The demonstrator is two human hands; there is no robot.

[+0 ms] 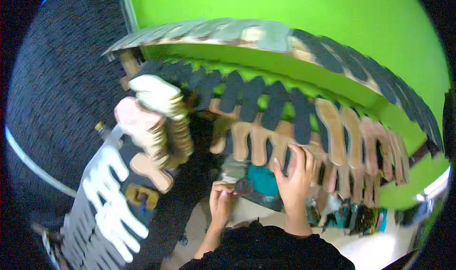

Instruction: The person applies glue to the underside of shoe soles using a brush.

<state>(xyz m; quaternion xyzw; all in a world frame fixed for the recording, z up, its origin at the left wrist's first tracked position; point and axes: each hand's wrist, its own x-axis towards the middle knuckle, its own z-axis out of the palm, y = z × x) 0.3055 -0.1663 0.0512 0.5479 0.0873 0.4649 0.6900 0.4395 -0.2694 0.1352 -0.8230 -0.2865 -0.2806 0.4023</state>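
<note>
Tan soles (259, 144) hung in a row ahead of both hands! From the left, white soles (114, 213) lay spread, stacked soles (137, 116) towered beyond, the left hand (221, 203) curled, its grip too blurred to tell, and the right hand (295, 175) was up, open, thumb spread, by the row.

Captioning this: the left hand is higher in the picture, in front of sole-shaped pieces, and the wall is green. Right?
Wrong hand: the head view shows the right hand higher, in front of sole-shaped pieces; the wall is green.
</note>
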